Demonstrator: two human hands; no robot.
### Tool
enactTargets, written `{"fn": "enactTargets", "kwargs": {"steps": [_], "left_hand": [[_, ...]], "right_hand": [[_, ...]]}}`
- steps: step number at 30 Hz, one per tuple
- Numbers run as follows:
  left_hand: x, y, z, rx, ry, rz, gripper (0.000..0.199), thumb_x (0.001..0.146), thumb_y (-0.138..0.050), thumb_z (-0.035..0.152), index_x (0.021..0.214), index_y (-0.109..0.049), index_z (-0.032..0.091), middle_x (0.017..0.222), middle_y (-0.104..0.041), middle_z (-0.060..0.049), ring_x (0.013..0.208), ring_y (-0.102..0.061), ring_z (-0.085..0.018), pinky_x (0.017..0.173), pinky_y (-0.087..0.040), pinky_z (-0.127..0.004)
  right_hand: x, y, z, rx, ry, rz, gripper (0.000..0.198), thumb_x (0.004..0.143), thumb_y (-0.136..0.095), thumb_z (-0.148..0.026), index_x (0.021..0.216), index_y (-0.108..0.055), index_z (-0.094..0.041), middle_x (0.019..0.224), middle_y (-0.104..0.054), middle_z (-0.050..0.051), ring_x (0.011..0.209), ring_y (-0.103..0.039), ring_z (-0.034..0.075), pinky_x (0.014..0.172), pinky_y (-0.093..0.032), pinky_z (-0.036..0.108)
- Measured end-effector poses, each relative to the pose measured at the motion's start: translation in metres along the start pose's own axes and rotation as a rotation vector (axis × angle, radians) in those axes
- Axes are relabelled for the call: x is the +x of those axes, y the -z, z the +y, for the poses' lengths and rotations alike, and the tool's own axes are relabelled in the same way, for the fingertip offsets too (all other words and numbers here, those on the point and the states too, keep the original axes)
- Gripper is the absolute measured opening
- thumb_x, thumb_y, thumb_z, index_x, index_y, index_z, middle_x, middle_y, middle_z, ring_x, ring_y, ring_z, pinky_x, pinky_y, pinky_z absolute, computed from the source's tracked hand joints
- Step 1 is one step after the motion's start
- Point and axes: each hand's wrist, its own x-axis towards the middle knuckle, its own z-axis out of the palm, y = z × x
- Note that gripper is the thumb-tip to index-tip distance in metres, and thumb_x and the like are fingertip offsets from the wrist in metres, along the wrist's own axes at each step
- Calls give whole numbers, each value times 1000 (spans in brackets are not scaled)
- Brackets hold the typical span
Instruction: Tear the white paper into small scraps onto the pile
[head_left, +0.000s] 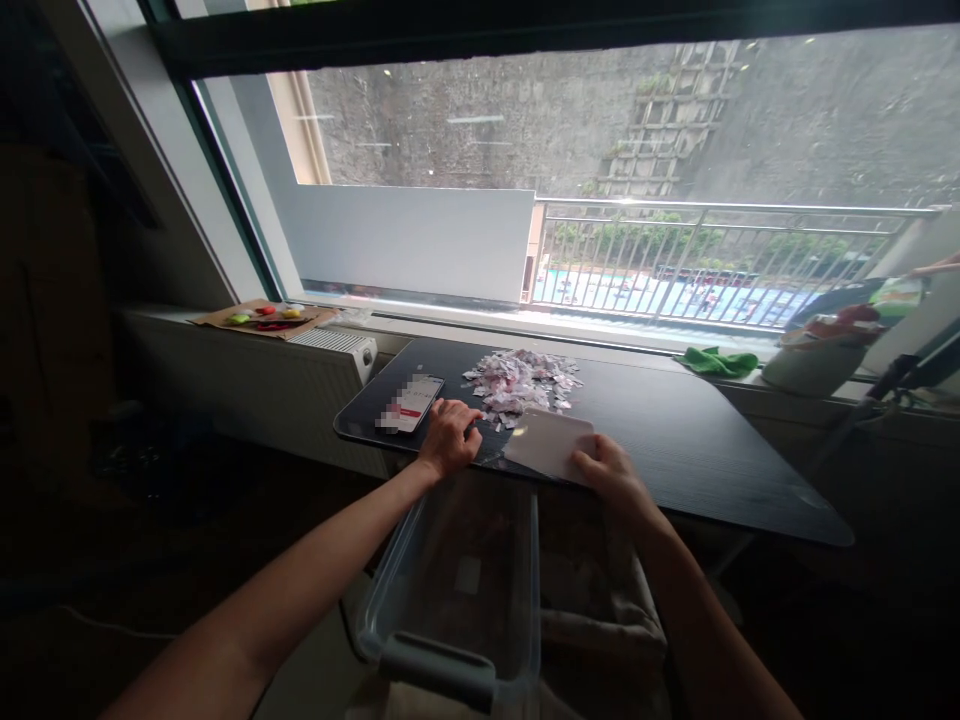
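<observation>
A heap of small pale paper scraps [517,378] lies on the dark tabletop [645,420], some loose at its edges. My right hand [611,468] grips a flat, whitish rectangular card [551,442] by its right edge, thumb on top. The card is tilted at the table's near edge, just in front of the heap. My left hand [450,438] is at the same edge, left of the card, with loosely bent fingers, the index and thumb apart, and nothing visible in them. Beside it on the left lies a phone [411,405] with a lit screen.
Below the near edge stands a clear plastic bin [450,580] with a grey latch. Next to it is an open box [592,620]. A radiator [330,350], a green cloth [716,362] and a pale bucket [814,355] are along the window.
</observation>
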Motion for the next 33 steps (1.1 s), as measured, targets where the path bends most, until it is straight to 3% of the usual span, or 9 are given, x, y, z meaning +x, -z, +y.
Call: {"fn": "enactTargets", "kwargs": {"steps": [8,17,24,33], "left_hand": [[1,-1,1,16,5,-8,24,74,-48,18,93,-63,18,88,-63,-7,99,-53,-24,105,-27,-47],[1,-2,2,14,21,-5,25,73,-48,18,93,-63,21,88,-63,-6,98,-54,-24,105,-27,-48],[1,-3,2,17,19,-8,25,74,-48,18,94,-63,18,86,-63,-6,97,-54,-24,105,-27,-48],[2,-2,2,38,-6,1,25,73,-48,18,94,-63,21,86,-62,-6,97,-53,-24,103,-30,-47]], "right_hand": [[9,-9,8,236,-54,-120,29,55,-64,-29,81,-63,-17,77,-68,3,71,-62,21,64,-48,32],[1,-1,6,420,-56,-227,36,56,-69,-32,89,-64,-16,83,-70,4,76,-66,22,68,-52,32],[-4,-3,9,399,-46,41,42,63,-63,-38,98,-57,-17,86,-68,5,78,-65,21,69,-52,32],[-8,-4,3,223,32,27,39,63,-57,-35,97,-59,-16,80,-68,4,74,-64,22,66,-50,31]]}}
